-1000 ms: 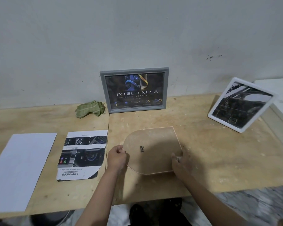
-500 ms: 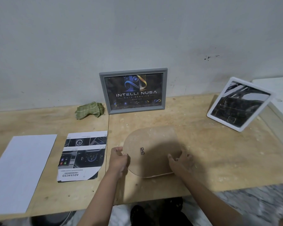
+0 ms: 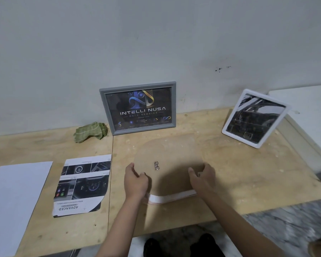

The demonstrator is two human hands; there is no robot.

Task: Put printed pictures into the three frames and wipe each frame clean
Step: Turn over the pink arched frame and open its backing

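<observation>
The face of the frame [image 3: 169, 169] in the middle of the table [image 3: 248, 182] is out of sight: it lies back up, only the brown backing board, a small metal hanger [image 3: 156, 165] and a white strip of rim at its near edge showing. The fingertips of both hands are tucked out of view at its edges. Three frames in all: this one, a grey frame [image 3: 138, 108] propped against the wall just behind it, and a white frame [image 3: 255, 118] leaning well to its right. One printed picture [image 3: 82, 184] lies just left of it, one blank sheet [image 3: 17, 201] farther left, cut by the picture edge, and one green cloth [image 3: 90, 131] behind and left. The left hand [image 3: 135, 180] grips its left edge, fingers curled; the right hand [image 3: 202, 179] grips the right edge, thumb on the board.
</observation>
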